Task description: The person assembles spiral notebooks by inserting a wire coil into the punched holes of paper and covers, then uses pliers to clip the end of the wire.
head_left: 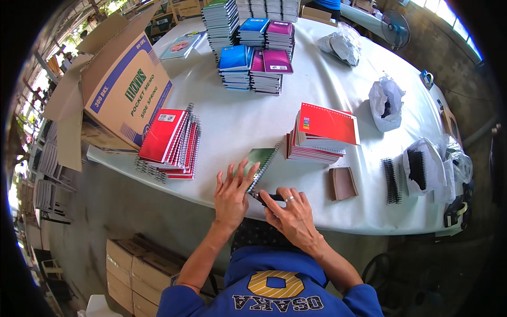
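Observation:
A small green spiral notebook (261,158) lies at the near edge of the table. My left hand (231,194) rests on its left side with the fingers spread and stretched out over the cover. In my right hand (292,214) is a pair of pliers (272,198) with dark handles, gripped with the index finger along it. The pliers' tip meets the lower end of the notebook's wire spiral; the exact contact is too small to make out. To the left is a pile of red spiral notebooks (161,138); to the right, a stack of red-covered pads (326,126) with punched edges.
A large open cardboard box (127,90) stands at the left. Notebook stacks (252,66) rise at the back. On the right are a brown block-like piece (343,183), loose black spirals (392,181) and white bags (385,105) (422,164). Cartons (140,269) sit below.

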A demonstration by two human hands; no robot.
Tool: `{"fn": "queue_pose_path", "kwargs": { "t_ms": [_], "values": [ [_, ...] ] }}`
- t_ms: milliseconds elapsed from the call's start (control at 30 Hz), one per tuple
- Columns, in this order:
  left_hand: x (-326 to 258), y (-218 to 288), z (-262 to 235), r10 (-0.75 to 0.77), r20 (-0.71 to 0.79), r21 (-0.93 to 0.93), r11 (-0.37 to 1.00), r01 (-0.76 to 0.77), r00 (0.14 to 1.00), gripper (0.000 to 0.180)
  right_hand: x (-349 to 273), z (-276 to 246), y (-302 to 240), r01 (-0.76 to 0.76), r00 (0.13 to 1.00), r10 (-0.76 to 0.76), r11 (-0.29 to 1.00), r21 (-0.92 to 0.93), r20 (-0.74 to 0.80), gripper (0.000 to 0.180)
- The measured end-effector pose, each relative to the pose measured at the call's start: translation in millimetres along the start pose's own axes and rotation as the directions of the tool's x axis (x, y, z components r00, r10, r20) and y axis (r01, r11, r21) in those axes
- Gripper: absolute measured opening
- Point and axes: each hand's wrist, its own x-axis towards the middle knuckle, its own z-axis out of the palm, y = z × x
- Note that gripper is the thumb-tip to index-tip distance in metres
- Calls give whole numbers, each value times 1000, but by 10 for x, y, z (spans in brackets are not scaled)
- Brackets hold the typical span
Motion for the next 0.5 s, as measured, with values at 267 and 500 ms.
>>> {"fn": "queue_pose_path", "kwargs": {
  "t_ms": [267, 500],
  "values": [
    [-3, 25, 2, 13, -89, 153, 988, 1, 996, 76, 164, -135, 234, -699, 710, 165, 290, 654, 685, 34],
    [116, -118, -375, -273, -34, -604, 772, 198, 961, 42, 35, -33, 671, -311, 949, 293, 931, 193, 114, 47]
  ]
}}
